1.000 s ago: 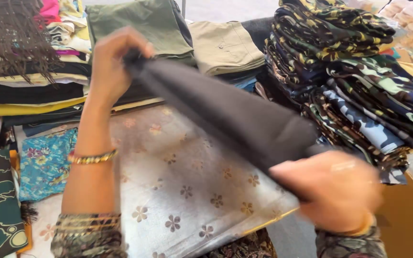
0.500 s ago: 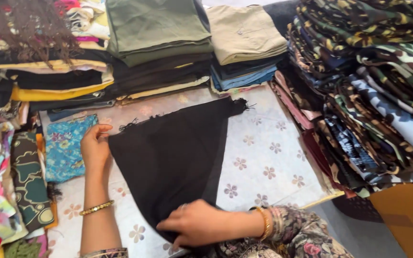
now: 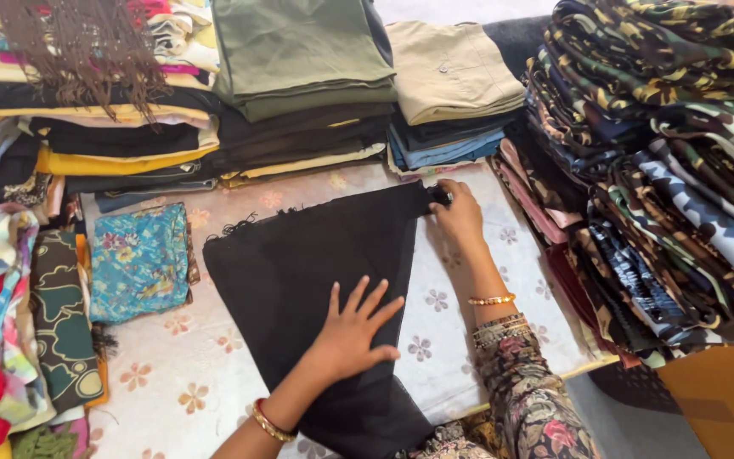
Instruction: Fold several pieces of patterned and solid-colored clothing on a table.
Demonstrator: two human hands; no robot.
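1. The pale table with flower prints (image 3: 172, 382) is bare in front, left of the flat black cloth (image 3: 316, 272); a hand could slide there.
2. Tall piles of folded clothes (image 3: 299, 93) wall off the far side.
3. A high stack of camouflage cloth (image 3: 664, 153) blocks the right.
4. The blue flowered cloth (image 3: 139, 262) and other bright cloths crowd the left edge.

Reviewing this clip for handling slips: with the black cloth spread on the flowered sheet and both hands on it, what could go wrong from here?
1. The right hand pinches only the far corner of the black cloth; a pull could drag it askew under the flat left hand.
2. The cloth's near end hangs over the table edge, so it might slide off.
3. The leaning camouflage stack stands close to the right arm; a bump could topple it.
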